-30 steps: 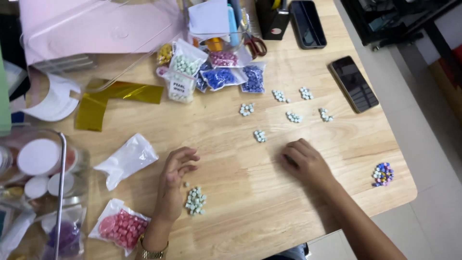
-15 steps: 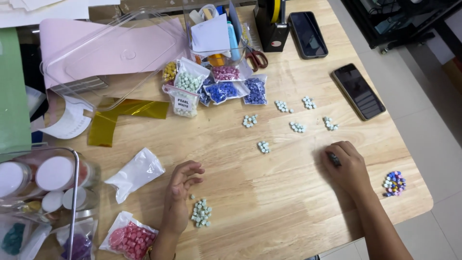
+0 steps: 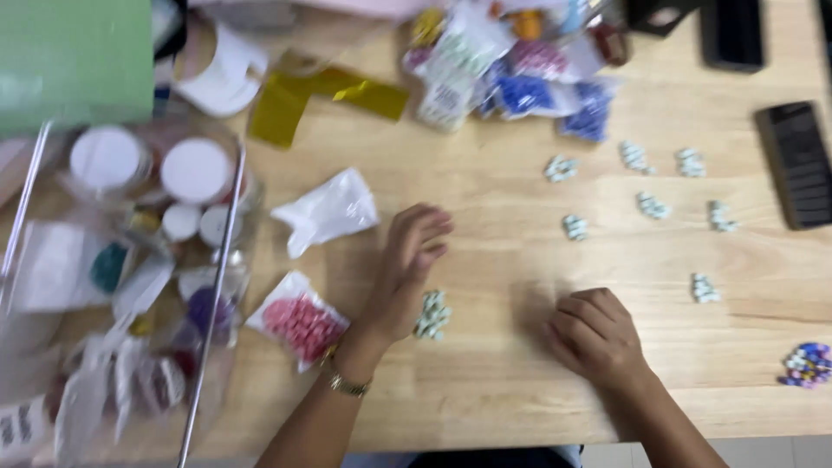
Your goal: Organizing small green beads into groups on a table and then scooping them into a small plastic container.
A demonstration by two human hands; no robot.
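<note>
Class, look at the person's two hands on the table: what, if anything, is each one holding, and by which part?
The left hand holds nothing, resting open beside the pale bead pile. The right hand is curled; whether it holds anything cannot be told.

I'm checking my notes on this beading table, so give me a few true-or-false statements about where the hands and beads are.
1. The left hand rests beside a small heap of pale green beads. True.
2. The right hand holds the black phone. False: the phone lies apart on the light wooden table, and the hand is curled on the wood.
3. A clear bag of pink beads lies near the left wrist. True.
4. The multicoloured bead cluster sits between the two hands. False: it lies by the table's right edge.
</note>
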